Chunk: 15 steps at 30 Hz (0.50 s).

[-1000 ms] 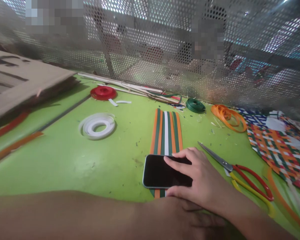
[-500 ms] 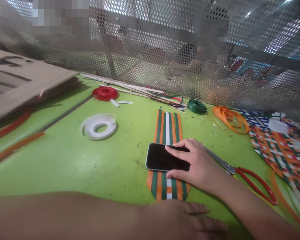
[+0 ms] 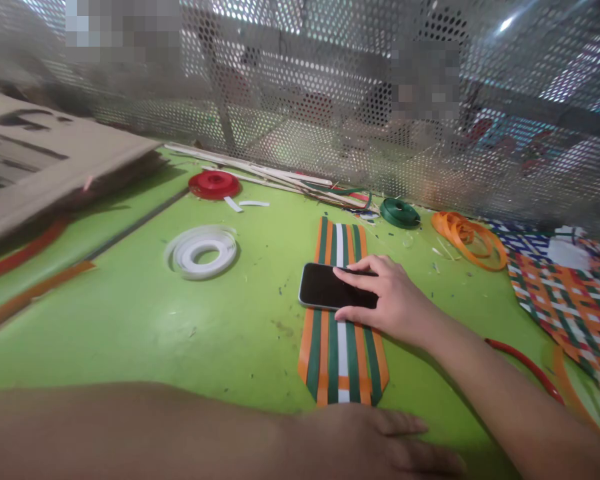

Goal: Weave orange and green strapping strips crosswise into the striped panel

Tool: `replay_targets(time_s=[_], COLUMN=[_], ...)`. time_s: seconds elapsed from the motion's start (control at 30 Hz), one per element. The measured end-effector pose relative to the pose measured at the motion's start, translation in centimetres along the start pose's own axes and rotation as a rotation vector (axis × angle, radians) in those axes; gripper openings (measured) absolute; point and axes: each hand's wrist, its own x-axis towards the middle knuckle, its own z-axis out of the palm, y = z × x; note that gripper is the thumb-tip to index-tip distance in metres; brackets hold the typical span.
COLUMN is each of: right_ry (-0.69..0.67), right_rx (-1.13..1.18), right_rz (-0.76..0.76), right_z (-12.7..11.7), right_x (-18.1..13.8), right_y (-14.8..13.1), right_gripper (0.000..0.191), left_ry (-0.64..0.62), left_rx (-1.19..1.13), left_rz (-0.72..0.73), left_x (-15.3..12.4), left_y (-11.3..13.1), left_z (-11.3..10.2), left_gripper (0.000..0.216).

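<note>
Perforated screen point(image 3: 325, 143), grey: we record it as backdrop along the far edge. Green tabletop point(image 3: 250, 320), littered with trimmings. Cardboard point(image 3: 10, 100), dark marks on top, far left. Woven mat point(image 3: 560, 300) of multicoloured strapping, far right. Strip panel point(image 3: 343, 347), orange, green and white: it lies lengthwise in front of us, its bands side by side, presumably to keep them in order; an orange crosspiece shows near its close end. Left hand point(image 3: 360, 440): palm down, fingers extended and slightly parted, at the panel's near end; whether it presses the strips we cannot tell. Right hand point(image 3: 393, 297): thumb at one long edge, fingers over the face and far edge, clamped on a smartphone point(image 3: 317, 285). Said phone lies flat across the panel, we judge as a weight or straightedge. Coils of strapping: white point(image 3: 185, 257), orange point(image 3: 445, 227), red point(image 3: 200, 183), green point(image 3: 400, 217), set around the panel, seemingly within our reach. White snippets point(image 3: 254, 203), beside the red coil.
</note>
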Motion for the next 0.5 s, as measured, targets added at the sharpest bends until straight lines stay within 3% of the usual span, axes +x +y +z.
replay_targets(time_s=[0.3, 0.5], right_ry=[0.028, 0.022], right_rx=[-0.009, -0.020], right_rz=[-0.007, -0.011], right_z=[0.1, -0.2], right_x=[1.7, 2.7], right_y=[1.1, 1.6], right_gripper=[0.063, 0.064], left_ry=[-0.036, 0.012], left_rx=[0.029, 0.032], left_rz=[-0.002, -0.023], left_x=[-0.2, -0.3], left_y=[0.2, 0.4], left_z=[0.5, 1.2], left_gripper=[0.061, 0.062])
